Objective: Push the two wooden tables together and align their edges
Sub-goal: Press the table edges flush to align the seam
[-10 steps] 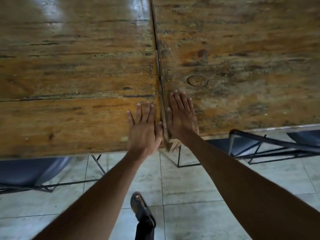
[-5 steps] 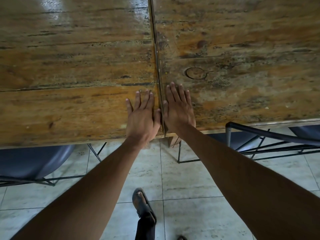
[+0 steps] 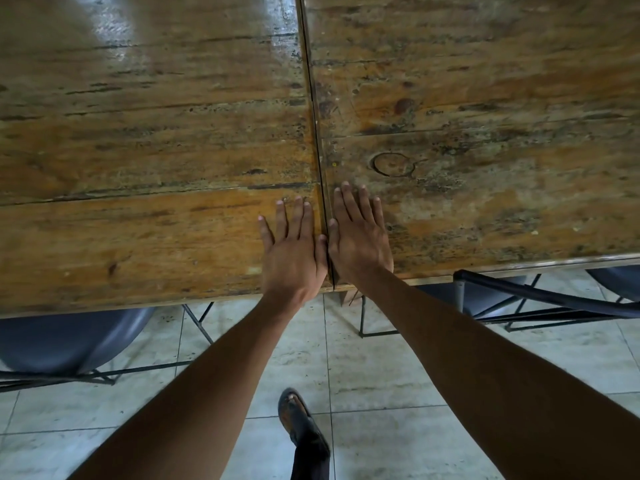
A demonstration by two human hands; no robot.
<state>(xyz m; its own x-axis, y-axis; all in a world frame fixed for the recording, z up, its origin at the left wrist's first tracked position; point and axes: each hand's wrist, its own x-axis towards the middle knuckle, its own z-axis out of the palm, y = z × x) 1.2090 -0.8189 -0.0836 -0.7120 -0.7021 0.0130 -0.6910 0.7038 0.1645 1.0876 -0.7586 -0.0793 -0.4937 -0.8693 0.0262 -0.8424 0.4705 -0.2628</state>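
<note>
Two worn wooden tables stand side by side, the left table (image 3: 138, 209) and the right table (image 3: 485, 188), with only a thin dark seam (image 3: 317, 140) between them. My left hand (image 3: 294, 251) lies flat, palm down, on the near right corner of the left table. My right hand (image 3: 356, 237) lies flat on the near left corner of the right table. The thumbs almost touch across the seam. The near edge of the right table sits slightly farther from me than the near edge of the left one.
A grey chair seat (image 3: 65, 341) is tucked under the left table. A dark metal chair frame (image 3: 540, 299) stands under the right table's near edge. My sandalled foot (image 3: 298, 417) is on the pale tiled floor (image 3: 381, 368).
The seam between the tables has narrowed at the near end. Both hands stay flat by the seam, and the tables' near edges sit lower in the view than before.
</note>
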